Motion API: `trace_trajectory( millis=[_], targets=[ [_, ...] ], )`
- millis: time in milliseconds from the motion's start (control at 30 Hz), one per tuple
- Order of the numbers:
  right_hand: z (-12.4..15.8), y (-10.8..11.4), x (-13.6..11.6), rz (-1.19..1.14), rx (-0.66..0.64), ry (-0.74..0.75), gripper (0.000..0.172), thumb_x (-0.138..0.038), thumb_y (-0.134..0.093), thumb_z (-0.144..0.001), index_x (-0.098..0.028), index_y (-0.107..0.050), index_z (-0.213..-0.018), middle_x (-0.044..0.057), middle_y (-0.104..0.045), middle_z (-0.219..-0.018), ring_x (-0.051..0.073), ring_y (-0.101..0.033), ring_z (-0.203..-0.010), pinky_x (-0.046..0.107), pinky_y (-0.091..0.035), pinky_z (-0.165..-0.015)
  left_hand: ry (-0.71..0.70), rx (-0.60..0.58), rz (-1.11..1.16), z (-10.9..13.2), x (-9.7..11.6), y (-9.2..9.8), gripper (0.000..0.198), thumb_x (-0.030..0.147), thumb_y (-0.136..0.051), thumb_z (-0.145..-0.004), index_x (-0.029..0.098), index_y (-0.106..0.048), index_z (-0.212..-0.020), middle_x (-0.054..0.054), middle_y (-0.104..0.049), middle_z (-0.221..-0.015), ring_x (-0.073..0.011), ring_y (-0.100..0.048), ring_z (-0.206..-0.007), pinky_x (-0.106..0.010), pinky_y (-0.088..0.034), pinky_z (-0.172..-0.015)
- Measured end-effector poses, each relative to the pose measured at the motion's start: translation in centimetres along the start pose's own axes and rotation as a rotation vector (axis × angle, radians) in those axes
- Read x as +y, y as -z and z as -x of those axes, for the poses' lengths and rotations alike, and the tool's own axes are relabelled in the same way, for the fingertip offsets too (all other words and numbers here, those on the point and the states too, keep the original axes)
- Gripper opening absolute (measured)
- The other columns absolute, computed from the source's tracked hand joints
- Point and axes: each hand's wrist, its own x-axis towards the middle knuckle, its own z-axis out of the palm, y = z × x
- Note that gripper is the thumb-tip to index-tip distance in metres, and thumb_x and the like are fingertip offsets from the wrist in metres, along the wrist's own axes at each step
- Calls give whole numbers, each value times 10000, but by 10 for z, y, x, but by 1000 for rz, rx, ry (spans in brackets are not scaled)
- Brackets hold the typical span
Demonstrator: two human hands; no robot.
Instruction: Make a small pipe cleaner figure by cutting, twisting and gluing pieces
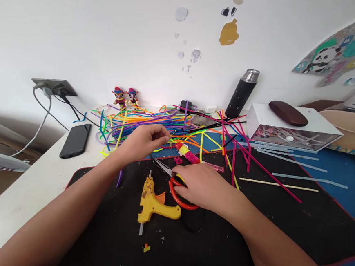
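My left hand (pixel 146 143) is raised over the front of the pipe cleaner pile, thumb and forefinger pinched together; what they hold, if anything, is too small to make out. Over the black mat, my right hand (pixel 201 184) grips scissors (pixel 183 204) with red handles, their blades pointing up and left. Just beyond that hand lies a pink and yellow pipe cleaner figure (pixel 189 152), with a small pink curled piece (pixel 177 161) beside it. A yellow glue gun (pixel 154 202) rests left of the scissors, a clear glue stick poking from its back end.
Colourful pipe cleaners (pixel 149 125) are heaped along the wall. Two small figures (pixel 125 98), a phone (pixel 75 141), a black flask (pixel 242 93) and a white box (pixel 296 119) stand or lie around. Glue sticks (pixel 310 178) and a wooden stick (pixel 278 184) lie right. A small orange-yellow piece (pixel 146 248) lies in front.
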Motion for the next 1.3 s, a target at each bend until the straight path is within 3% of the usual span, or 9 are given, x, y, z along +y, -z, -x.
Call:
trace_trajectory(
  millis=[167, 367, 567, 967, 1167, 1300],
  targets=[
    [5, 4, -1, 15, -5, 22, 289, -442, -679, -1000, -188, -729, -1127, 96, -810, -958, 315, -778, -894, 353, -482, -671, 2, -20, -7, -1, -2, -4, 316, 479, -635, -923, 178, -731, -935, 9, -633, -727, -146, -534, -655, -253, -405, -605],
    [5, 3, 0, 3, -13, 24, 224, -390, -656, -1029, -185, -720, -1093, 81, -800, -922, 281, -775, -859, 325, -458, -640, -11, -39, -27, -1, -2, -6, 293, 457, -617, -930, 181, -715, -909, 7, -645, -732, -148, -542, -657, -255, -402, -602],
    [1, 0, -8, 42, -40, 53, 257, -379, -640, -1043, -159, -720, -1147, 100, -786, -1052, 291, -768, -923, 352, -514, -700, -25, -50, -9, -1, -1, -8, 277, 446, -630, -930, 186, -717, -894, 11, -663, -733, -148, -566, -668, -253, -421, -617],
    [-2, -20, -19, 51, 7, 160, 331, -406, -609, -1060, -135, -692, -1232, 104, -764, -1007, 297, -763, -864, 363, -521, -653, -59, -95, -47, 0, -2, -15, 281, 434, -586, -948, 187, -716, -922, 3, -669, -743, -159, -566, -667, -259, -400, -617],
    [0, -9, -16, -5, -8, 158, 286, -382, -594, -1069, -149, -725, -1172, 101, -786, -1016, 290, -767, -906, 353, -504, -697, -75, -142, -59, -1, -3, -21, 282, 425, -581, -940, 189, -733, -918, -8, -708, -788, -164, -580, -691, -259, -407, -644],
    [0, 0, -10, -128, 29, 56, 246, -368, -591, -1069, -199, -766, -1105, 82, -809, -966, 251, -766, -912, 315, -479, -726, -49, -145, -10, 0, -3, -21, 288, 438, -584, -945, 188, -725, -913, -1, -688, -758, -160, -569, -670, -257, -410, -631]
  ],
)
